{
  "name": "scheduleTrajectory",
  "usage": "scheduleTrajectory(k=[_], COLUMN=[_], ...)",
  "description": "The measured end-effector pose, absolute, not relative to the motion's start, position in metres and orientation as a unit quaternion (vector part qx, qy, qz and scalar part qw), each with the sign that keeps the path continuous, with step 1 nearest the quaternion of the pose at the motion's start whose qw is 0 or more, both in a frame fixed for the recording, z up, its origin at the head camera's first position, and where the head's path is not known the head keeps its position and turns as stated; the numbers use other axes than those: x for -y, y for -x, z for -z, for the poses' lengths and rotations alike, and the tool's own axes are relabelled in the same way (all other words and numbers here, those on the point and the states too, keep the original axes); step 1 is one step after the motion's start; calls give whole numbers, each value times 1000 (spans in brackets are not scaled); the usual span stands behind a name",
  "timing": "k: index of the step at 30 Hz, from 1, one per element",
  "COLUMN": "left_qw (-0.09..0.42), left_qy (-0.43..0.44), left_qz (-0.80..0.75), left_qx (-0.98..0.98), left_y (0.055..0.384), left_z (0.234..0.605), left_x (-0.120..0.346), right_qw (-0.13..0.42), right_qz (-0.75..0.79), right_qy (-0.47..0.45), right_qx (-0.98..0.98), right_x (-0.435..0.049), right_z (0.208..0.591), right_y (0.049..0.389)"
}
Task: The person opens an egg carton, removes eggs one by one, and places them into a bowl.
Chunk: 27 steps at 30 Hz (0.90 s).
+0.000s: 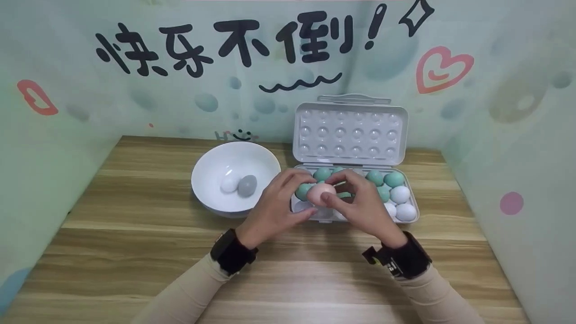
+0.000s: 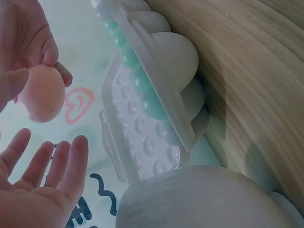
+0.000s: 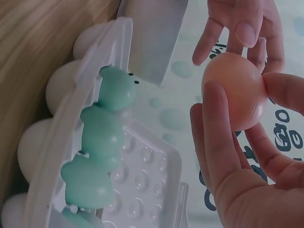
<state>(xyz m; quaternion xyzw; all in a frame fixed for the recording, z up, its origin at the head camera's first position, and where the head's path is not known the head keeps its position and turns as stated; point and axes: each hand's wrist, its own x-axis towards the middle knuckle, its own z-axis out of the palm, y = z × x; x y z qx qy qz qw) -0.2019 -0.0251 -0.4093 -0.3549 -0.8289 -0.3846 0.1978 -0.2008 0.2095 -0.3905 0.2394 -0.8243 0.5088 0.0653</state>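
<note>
One pink egg (image 1: 316, 194) held over the carton (image 1: 350, 157)

Widest in my view is the counter (image 1: 135, 225), its bare wood giving me room in front; behind, its back edge meets the backdrop (image 1: 171, 121), so reaching rearward is tight. The carton's lid (image 1: 349, 123) stands raised at the back. Just left of the carton sits a white bowl (image 1: 208, 177), whose rim crowds my left grip (image 1: 274, 209); that one has its fingers spread near the egg, apart from it. My right grip (image 1: 364, 204) pinches the egg between thumb and fingers, lifted clear of the carton's left part.

I'd judge the step in hand as steadying this single egg in the air. Whatever follows calls for a gentle, firm pinch, the left fingers out of the way, and clearance over the green eggs (image 1: 394, 179) and the low front edge.
</note>
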Motion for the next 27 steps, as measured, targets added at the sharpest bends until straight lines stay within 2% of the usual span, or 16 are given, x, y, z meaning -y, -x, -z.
scheduleTrajectory(k=[11, 27], left_qw=[225, 229], left_qy=[368, 363], left_qz=[383, 389], left_qx=[817, 815], left_y=[198, 194], left_z=[415, 418], left_x=[18, 16], right_qw=[29, 29], right_qz=[-532, -524], right_qy=[-236, -251], right_qx=[813, 813], right_x=[-204, -204], right_z=[392, 392], right_y=[195, 193])
